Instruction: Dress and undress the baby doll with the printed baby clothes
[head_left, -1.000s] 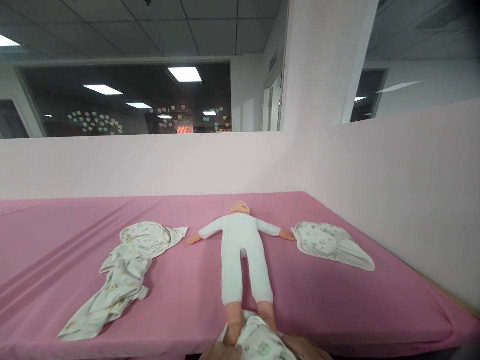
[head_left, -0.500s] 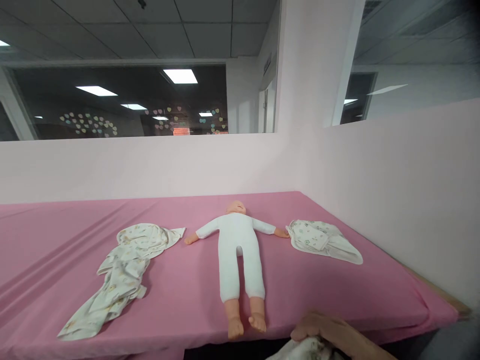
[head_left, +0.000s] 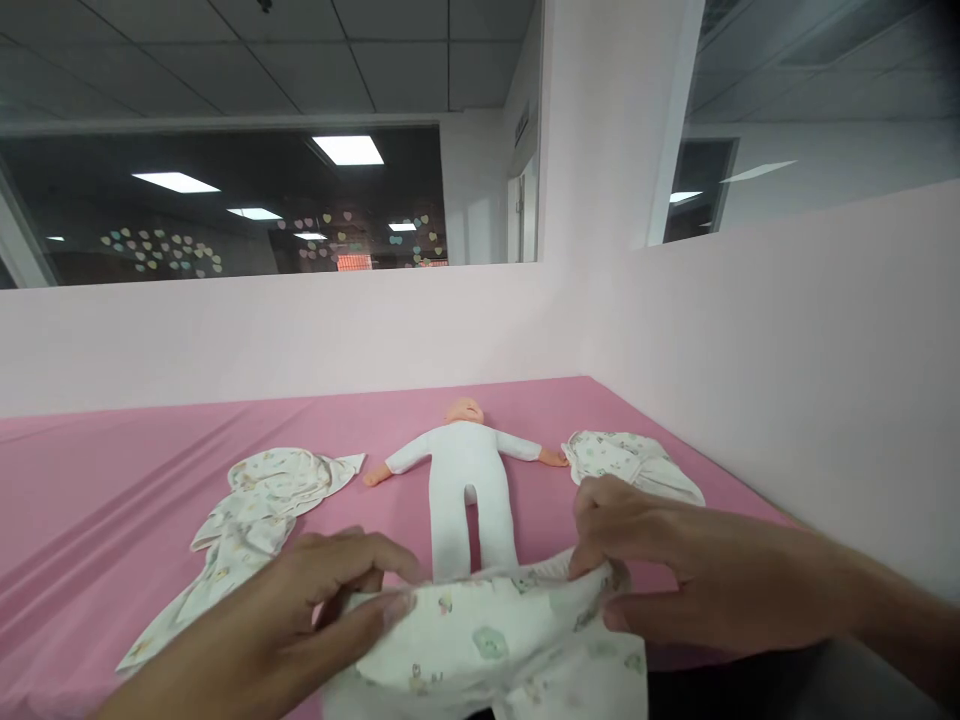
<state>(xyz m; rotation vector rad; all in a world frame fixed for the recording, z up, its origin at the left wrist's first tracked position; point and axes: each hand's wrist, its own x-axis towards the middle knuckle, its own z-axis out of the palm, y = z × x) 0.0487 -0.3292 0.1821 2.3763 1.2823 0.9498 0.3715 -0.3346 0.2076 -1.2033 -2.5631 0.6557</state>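
A baby doll (head_left: 466, 480) in a white bodysuit lies on its back on the pink sheet (head_left: 105, 480), arms spread, head toward the wall. In front of its legs I hold up a small white printed garment (head_left: 491, 640). My left hand (head_left: 315, 600) pinches its left top edge and my right hand (head_left: 637, 565) pinches its right top edge, stretching the opening between them. The garment hides the doll's lower legs and feet.
A crumpled printed garment (head_left: 247, 520) lies left of the doll, and a folded printed cloth (head_left: 630, 460) lies right of it by the doll's hand. Pale pink partition walls (head_left: 787, 380) close the bed at the back and right.
The garment was down at the frame's bottom edge with only my right hand showing; now both hands have lifted it and spread it in front of the doll's legs.
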